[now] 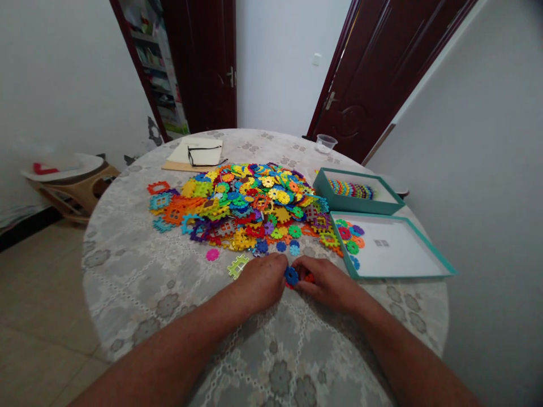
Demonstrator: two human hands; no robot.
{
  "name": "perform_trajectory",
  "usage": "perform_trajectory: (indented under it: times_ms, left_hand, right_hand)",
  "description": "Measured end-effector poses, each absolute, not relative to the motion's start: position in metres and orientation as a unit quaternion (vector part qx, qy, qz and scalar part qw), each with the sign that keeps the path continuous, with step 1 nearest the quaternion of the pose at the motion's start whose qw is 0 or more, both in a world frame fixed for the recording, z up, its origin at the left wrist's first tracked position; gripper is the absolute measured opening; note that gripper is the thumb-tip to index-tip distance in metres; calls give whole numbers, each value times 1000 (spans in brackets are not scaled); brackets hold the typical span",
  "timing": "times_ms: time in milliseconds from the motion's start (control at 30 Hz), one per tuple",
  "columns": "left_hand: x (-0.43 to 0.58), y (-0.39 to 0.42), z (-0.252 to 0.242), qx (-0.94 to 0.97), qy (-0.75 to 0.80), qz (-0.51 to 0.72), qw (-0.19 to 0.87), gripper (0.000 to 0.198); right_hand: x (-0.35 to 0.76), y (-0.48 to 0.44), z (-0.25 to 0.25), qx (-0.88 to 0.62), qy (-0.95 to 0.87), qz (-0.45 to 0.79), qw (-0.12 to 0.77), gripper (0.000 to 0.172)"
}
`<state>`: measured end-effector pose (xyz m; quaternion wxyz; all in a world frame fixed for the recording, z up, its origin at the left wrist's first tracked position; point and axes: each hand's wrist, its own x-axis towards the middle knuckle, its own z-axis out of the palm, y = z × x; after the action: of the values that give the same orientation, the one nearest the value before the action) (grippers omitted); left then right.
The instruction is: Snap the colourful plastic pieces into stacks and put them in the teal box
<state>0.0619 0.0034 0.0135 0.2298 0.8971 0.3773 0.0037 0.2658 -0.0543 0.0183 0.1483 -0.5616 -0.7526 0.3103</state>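
Note:
My left hand [263, 281] and my right hand [324, 281] meet low over the near part of the table. Between their fingertips is a blue notched plastic disc [291, 276], gripped from both sides. An orange disc [310, 277] shows inside my right hand, and a bit of red lies under the blue one. Just beyond my hands are small blue discs [281, 246] and a light green square lattice piece [237, 266]. Behind them spreads a large heap of colourful interlocking pieces [254, 203]. A pink disc [212, 254] lies left of my left hand.
At the right, a teal box [360, 204] holds rows of stacked discs. In front of it, a teal-edged lid [403, 275] carries several loose discs. Glasses [204, 157] rest on a notebook [178, 151] at the back left. A clear plastic cup [326, 143] stands at the far edge.

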Motion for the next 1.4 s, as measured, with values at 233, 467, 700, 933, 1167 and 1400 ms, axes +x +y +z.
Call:
perform_trajectory:
  times_ms: [233,467,700,933,1167,1400]
  left_hand:
    - [64,1,14,889,393,0,236,22]
    - [63,0,15,886,392,6,246,17]
    - [63,-1,13,888,391,12,242,20]
    - [63,-2,13,887,395,-2,239,21]
    - [63,-4,16,888,396,-1,233,24]
    - [63,-5,20,886,397,-8,240,23]
  right_hand:
    - [267,-58,18,-554,-779,268,119,13]
    - [270,-58,14,-577,-757,280,126,21]
    - [271,-58,9,-571,-761,277,131,17]
    - [269,-58,15,-570,-762,277,132,19]
    - [269,-57,14,-566,-761,286,134,18]
    - [271,-57,14,-562,-762,293,135,21]
